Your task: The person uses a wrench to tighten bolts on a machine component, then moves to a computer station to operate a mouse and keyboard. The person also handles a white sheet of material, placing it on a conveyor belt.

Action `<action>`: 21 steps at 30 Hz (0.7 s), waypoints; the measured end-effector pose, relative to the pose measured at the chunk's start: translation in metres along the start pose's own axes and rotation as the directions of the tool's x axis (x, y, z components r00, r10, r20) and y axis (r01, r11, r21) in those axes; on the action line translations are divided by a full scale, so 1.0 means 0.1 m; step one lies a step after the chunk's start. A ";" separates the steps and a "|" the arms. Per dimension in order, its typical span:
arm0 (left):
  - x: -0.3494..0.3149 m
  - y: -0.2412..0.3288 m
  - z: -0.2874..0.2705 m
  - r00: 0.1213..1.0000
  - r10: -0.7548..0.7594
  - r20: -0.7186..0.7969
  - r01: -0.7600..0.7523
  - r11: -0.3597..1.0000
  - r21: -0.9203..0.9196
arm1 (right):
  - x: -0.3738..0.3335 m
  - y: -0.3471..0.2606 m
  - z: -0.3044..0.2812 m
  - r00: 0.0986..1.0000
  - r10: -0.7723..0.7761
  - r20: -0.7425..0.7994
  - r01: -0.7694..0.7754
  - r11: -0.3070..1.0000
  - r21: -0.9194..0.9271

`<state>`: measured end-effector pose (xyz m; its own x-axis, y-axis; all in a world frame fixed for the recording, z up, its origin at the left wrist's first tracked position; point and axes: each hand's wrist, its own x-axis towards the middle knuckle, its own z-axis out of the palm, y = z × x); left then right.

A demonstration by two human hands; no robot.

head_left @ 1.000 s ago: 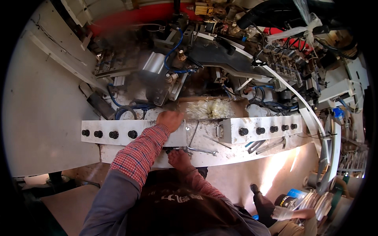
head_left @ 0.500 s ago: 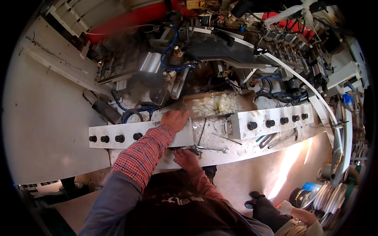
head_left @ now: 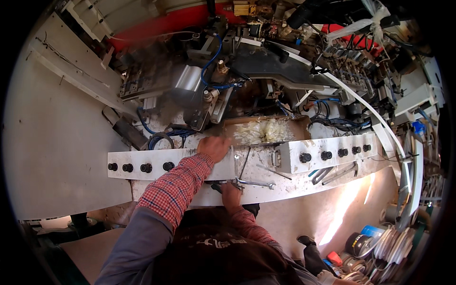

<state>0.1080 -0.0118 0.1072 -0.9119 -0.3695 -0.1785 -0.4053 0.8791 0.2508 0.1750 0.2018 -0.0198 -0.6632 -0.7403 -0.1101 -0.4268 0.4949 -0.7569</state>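
Right grip [head_left: 231, 194] curled, dark item [head_left: 216, 188] just left of it, hold unclear; combination wrench [head_left: 256, 183] just right, on white ledge [head_left: 289, 189]. Left grip [head_left: 214, 148] rests atop knobbed white box [head_left: 157, 165], opening unclear.

The tabletop [head_left: 294, 185] is a long white ledge, marked with brown stains. A left white housing [head_left: 156, 158] and a right white housing [head_left: 316, 147], both with black knobs, stand along it. Between them lie a dark rod [head_left: 244, 162] and a thinner rod [head_left: 274, 171]; nearer, a silver wrench [head_left: 259, 184]. Grey hand tools [head_left: 323, 175] lie before the right housing.
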 end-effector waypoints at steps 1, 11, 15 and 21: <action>0.01 0.00 -0.01 1.000 -0.003 -0.003 0.003 1.000 -0.011 | 0.03 0.02 0.00 0.998 -0.061 0.029 0.060 0.998 0.023; 0.00 0.06 -0.15 0.994 -0.100 0.046 0.103 0.992 -0.077 | 0.03 0.08 -0.01 0.827 0.250 0.503 -0.562 0.367 0.741; -0.02 0.08 -0.23 0.992 -0.062 0.105 0.064 0.998 -0.009 | -0.04 0.03 -0.11 0.811 0.211 0.546 -0.570 0.498 0.654; 0.06 -0.04 -0.02 0.994 -0.057 0.090 0.059 0.998 -0.028 | -0.40 0.18 -0.19 0.795 0.292 0.532 -0.598 0.525 0.605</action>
<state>0.1042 -0.0177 0.1068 -0.8780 -0.3902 -0.2772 -0.4604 0.8468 0.2663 0.1824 0.2493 -0.0166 -0.3248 -0.6860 -0.6510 0.5445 0.4271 -0.7218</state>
